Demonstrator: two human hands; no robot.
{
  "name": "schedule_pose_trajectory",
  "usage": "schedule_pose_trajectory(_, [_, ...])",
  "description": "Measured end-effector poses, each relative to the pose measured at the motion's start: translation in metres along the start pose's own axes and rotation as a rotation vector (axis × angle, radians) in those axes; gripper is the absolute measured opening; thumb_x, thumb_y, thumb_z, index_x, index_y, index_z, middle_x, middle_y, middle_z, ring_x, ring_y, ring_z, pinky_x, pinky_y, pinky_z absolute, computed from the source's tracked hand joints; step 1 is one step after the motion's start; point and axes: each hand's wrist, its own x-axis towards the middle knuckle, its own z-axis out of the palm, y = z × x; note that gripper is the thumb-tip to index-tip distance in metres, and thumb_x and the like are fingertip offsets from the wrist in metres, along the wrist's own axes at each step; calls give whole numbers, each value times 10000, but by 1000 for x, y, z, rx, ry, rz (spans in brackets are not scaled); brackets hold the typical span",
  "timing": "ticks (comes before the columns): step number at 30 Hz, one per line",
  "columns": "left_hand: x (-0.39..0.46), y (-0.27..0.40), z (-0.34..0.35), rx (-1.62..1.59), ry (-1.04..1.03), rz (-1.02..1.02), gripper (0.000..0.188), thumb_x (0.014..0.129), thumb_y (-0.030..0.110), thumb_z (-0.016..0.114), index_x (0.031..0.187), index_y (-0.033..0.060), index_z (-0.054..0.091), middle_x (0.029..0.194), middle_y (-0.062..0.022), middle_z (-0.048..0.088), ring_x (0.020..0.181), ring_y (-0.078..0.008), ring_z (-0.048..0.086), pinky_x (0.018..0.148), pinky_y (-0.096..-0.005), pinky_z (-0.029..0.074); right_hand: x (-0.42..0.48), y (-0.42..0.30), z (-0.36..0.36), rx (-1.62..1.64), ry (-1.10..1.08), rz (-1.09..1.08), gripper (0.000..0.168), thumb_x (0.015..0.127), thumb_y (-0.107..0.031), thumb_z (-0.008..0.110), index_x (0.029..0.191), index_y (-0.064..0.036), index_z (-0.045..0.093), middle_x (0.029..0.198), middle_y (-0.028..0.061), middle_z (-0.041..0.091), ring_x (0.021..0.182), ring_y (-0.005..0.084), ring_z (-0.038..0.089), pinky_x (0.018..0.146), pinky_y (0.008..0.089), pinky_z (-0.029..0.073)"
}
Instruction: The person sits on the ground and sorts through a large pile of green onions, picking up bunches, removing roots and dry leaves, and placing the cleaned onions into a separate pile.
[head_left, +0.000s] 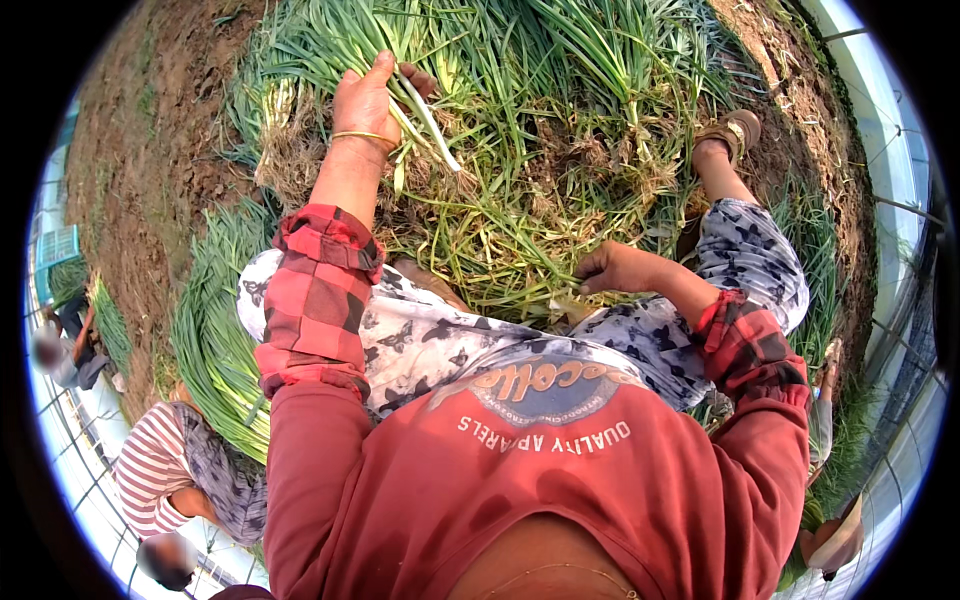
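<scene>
My left hand (365, 105) is closed around a few green onions (429, 120). Their white stems and thin roots point down toward me, while their green tops merge with the heap beyond. My right hand (628, 268) is low over the litter near my lap, fingers curled by some long leaf strands. Whether a leaf is pinched between those fingertips is hard to tell. Yellow-green stripped leaves (487, 251) cover the ground between my legs. Ahead lies a large heap of green onions (499, 45), and a rooted bunch (289, 154) rests left of my left wrist.
More green onions (217, 322) are piled at my left side. Bare brown soil (150, 150) stretches beyond them. One person in a striped shirt (154, 465) crouches behind left; another person (71, 352) sits farther off near a green crate (58, 246). My sandalled foot (731, 135) borders the heap.
</scene>
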Motion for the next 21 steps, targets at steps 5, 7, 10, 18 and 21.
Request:
schedule_pose_trajectory(5, [-4, 0, -4, 44, 18, -281, 196, 863, 186, 545, 943, 23, 470, 606, 12, 396, 504, -105, 381, 471, -219, 342, 94, 28, -21, 126, 434, -91, 343, 785, -178, 582, 1065, 16, 543, 902, 191, 607, 806, 278, 585, 765, 326, 446])
schedule_pose_trajectory(7, [-1, 0, -13, -13, -54, -344, 157, 857, 134, 540, 953, 26, 478, 578, 53, 335, 477, -56, 331, 418, -202, 271, 145, 32, -37, 89, 789, -121, 286, 813, -166, 532, 1032, 16, 559, 849, 188, 615, 779, 283, 587, 726, 340, 447])
schedule_pose_trajectory(10, [-8, 10, -6, 80, -26, -301, 204, 869, 131, 512, 1018, -6, 483, 520, 65, 288, 424, -51, 290, 384, -203, 254, 208, 48, -46, -96, 856, 199, 308, 799, -168, 520, 1050, 9, 530, 964, 202, 600, 878, 353, 577, 778, 401, 441])
schedule_pose_trajectory(18, [-24, 20, -10, 129, -95, -223, 239, 852, 112, 520, 1031, -45, 498, 519, 58, 308, 417, -53, 304, 387, -204, 257, 191, -21, -46, 1008, 568, -225, 309, 683, 27, 627, 972, 33, 519, 812, 93, 579, 610, 177, 558, 522, 282, 480])
schedule_pose_trajectory(21, [-29, 17, 3, 160, -60, -224, 195, 843, 111, 539, 981, -26, 532, 515, 60, 324, 402, -55, 302, 379, -206, 254, 191, 28, -59, 822, 782, -81, 371, 666, 45, 629, 1011, 32, 492, 770, 104, 584, 646, 180, 580, 496, 272, 453])
